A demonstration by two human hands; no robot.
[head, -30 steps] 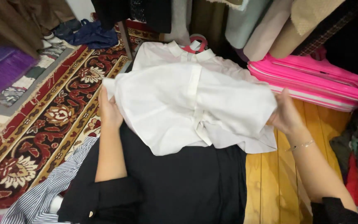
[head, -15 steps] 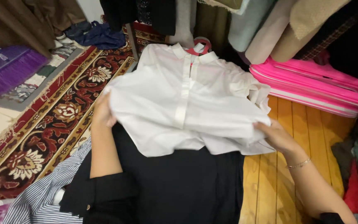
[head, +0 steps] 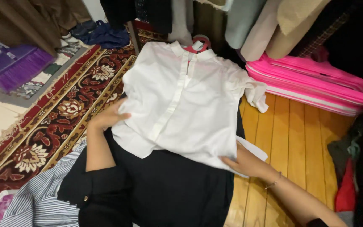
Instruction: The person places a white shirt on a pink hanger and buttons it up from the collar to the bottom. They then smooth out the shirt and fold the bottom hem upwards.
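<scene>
A white collared shirt (head: 181,101) lies flat on the floor, front up, with a pink hanger (head: 201,42) at its collar. It rests partly on a black garment (head: 169,189). My left hand (head: 108,117) presses flat on the shirt's lower left edge. Over at the lower right hem, my right hand (head: 244,162) lies on the cloth, a thin bracelet on that wrist. Both hands have their fingers spread on the fabric rather than gripping it.
A patterned red rug (head: 51,113) lies left, with a purple brush (head: 15,65) and a blue garment (head: 103,35) beyond. A striped shirt (head: 43,193) is at bottom left. A stack of pink hangers (head: 316,86) sits on the wooden floor (head: 299,138). Clothes hang above.
The shirt was held up, folded over; now it is spread flat on the floor. Both hands have come down onto its lower edges.
</scene>
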